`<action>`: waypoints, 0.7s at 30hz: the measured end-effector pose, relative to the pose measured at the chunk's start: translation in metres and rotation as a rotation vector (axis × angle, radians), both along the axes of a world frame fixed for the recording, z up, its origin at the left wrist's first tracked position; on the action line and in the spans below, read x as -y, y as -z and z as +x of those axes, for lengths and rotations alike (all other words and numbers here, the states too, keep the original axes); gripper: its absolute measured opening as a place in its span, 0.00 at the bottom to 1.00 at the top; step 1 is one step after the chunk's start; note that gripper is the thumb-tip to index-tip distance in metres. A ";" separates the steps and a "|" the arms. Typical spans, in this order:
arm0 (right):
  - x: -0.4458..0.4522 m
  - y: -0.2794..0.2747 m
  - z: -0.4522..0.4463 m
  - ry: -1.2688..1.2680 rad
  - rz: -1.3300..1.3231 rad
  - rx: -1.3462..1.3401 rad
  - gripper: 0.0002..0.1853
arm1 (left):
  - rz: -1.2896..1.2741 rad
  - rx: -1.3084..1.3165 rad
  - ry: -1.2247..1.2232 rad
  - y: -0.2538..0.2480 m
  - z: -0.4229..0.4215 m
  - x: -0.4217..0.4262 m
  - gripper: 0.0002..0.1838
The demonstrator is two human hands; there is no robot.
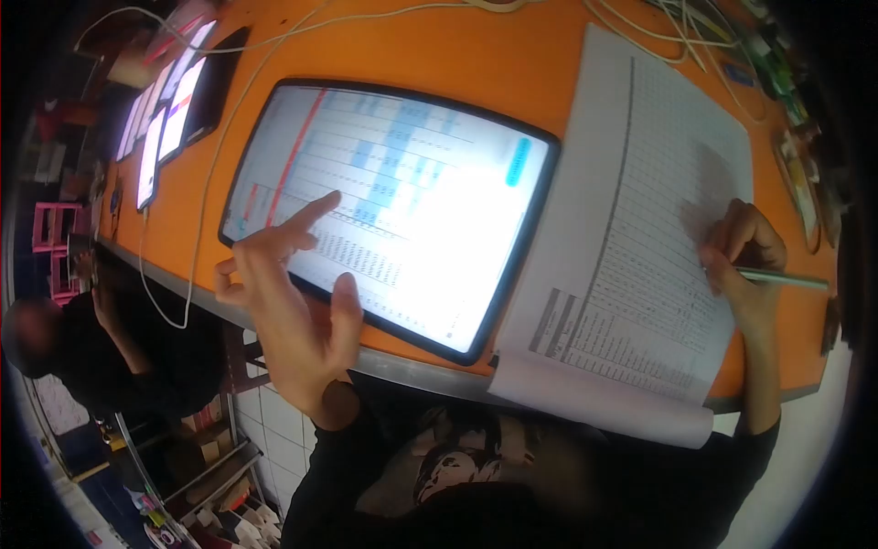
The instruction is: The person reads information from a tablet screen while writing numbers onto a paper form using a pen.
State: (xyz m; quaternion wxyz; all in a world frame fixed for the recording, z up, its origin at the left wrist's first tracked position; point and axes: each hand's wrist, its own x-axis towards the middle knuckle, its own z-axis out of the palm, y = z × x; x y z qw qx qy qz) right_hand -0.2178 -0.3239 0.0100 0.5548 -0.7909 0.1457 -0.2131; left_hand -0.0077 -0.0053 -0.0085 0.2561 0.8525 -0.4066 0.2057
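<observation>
A large tablet point(457, 265) with a dark frame lies on the orange table, its lit screen showing a table of text with blue-shaded cells. Over its lower left part is my left hand point(293, 311), index finger stretched toward the screen and the other fingers apart, holding nothing. Whether the fingertip touches the glass I cannot tell. To the right, a stack of printed sheets point(631, 238) bears a ruled grid, with its near edge curled over the table's edge. My right hand point(745, 256) rests on the sheets' right side, fingers closed around a pale pen point(791, 278).
White cables point(215, 156) run across the orange table point(512, 55). Several lit phones or tablets point(174, 101) lie at the far left. Another person point(137, 339) in dark clothing sits at the left edge. Cluttered items point(796, 174) line the right side.
</observation>
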 end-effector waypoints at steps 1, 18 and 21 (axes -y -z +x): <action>0.000 0.000 0.001 -0.007 0.004 0.005 0.18 | 0.004 0.005 -0.007 -0.001 0.000 0.000 0.24; 0.006 0.005 -0.006 -0.007 -0.150 0.010 0.21 | 0.037 -0.001 -0.010 0.000 0.001 0.000 0.21; 0.007 0.005 -0.007 -0.009 -0.120 0.005 0.22 | 0.033 -0.001 -0.012 -0.002 0.000 0.001 0.20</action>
